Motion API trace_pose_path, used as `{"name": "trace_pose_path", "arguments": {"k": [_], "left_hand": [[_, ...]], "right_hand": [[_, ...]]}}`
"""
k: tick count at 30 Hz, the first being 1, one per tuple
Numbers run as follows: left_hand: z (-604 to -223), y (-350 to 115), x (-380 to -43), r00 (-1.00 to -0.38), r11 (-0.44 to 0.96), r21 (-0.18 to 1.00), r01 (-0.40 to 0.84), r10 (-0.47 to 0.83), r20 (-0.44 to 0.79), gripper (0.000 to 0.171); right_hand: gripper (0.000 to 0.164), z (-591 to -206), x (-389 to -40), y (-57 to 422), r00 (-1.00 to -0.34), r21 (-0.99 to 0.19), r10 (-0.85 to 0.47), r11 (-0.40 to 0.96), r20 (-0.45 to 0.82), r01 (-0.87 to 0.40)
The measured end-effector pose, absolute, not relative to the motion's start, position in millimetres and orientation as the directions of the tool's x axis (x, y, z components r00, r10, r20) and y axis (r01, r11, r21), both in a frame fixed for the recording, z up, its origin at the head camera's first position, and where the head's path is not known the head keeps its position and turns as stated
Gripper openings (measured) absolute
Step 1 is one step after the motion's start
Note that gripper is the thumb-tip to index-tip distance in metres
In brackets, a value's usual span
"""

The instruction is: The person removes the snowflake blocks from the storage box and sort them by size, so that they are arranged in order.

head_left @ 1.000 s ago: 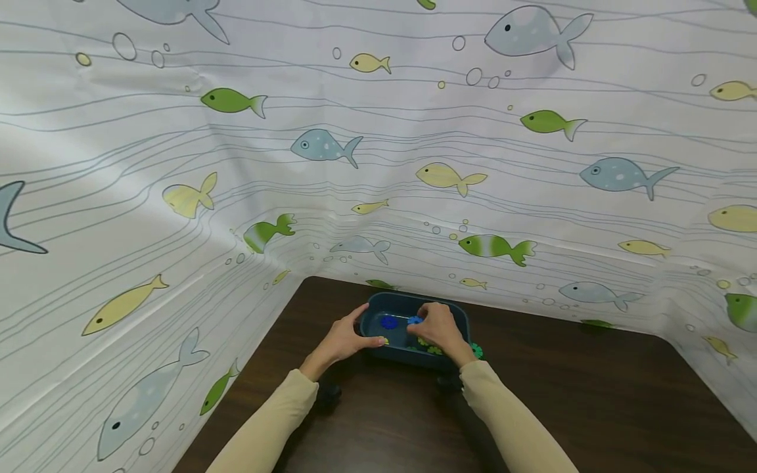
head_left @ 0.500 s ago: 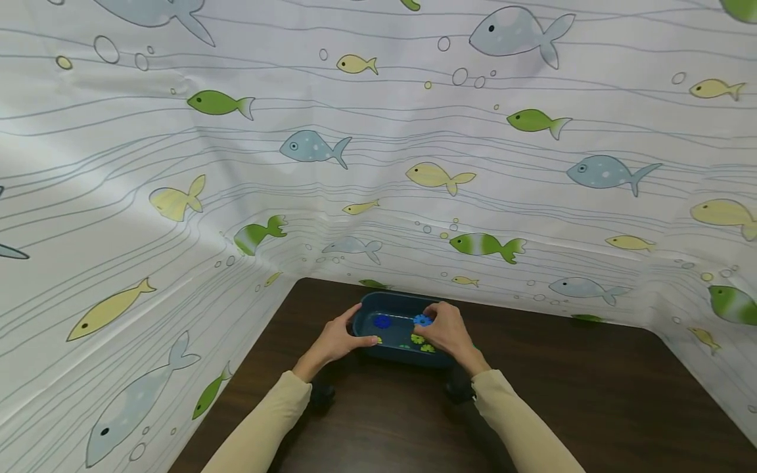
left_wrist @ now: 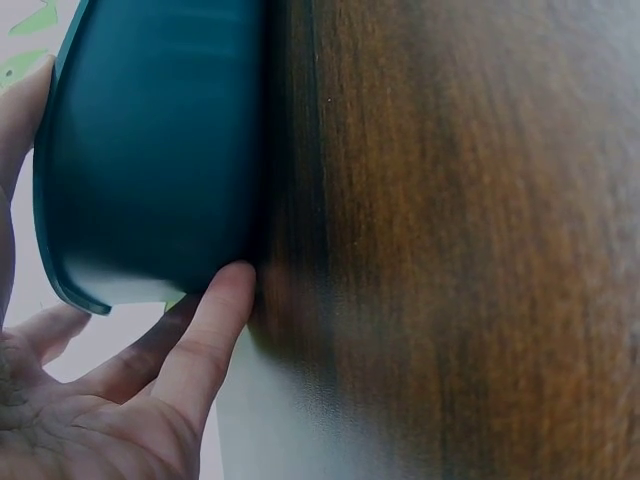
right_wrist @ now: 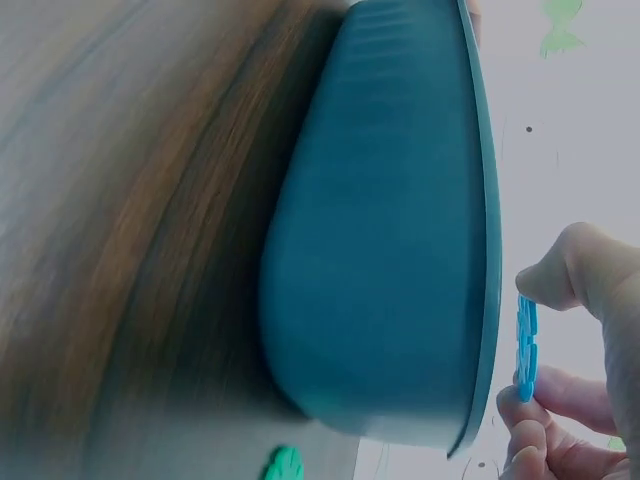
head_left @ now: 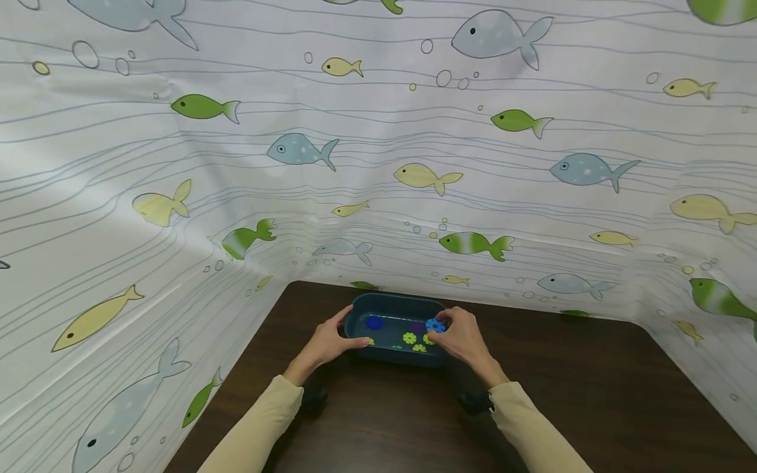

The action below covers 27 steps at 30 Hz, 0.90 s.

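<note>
The light-blue piece (head_left: pixel 435 326) is a thin, flat disc with a notched, petal-like edge, pinched at its edges between thumb and fingers of the right hand (head_left: pixel 464 335), roughly level and raised clear of the rim at the bin's right end. The bin (head_left: pixel 393 356) is an oblong, deep blue-green container with rounded corners and a slim lip, standing upright on the bench (head_left: pixel 562 394), long side towards the person, its left end gripped by the left hand (head_left: pixel 325 341).
</note>
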<state>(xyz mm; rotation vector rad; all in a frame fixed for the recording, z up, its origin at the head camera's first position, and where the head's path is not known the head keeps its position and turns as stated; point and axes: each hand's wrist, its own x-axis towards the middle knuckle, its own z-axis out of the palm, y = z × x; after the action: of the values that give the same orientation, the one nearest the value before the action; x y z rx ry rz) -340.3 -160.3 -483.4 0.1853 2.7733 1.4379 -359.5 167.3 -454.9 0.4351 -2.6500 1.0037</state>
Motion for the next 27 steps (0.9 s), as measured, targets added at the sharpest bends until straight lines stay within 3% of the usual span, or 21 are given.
{"name": "trace_pose_path", "arguments": {"k": [27], "left_hand": [[-484.1, -159.2, -340.8, -0.994, 0.574, 0.814, 0.09, 0.102, 0.039, 0.107]], "right_hand": [[0.03, -468.7, -351.6, 240.2, -0.908, -0.558, -0.112, 0.756, 0.403, -0.341]]}}
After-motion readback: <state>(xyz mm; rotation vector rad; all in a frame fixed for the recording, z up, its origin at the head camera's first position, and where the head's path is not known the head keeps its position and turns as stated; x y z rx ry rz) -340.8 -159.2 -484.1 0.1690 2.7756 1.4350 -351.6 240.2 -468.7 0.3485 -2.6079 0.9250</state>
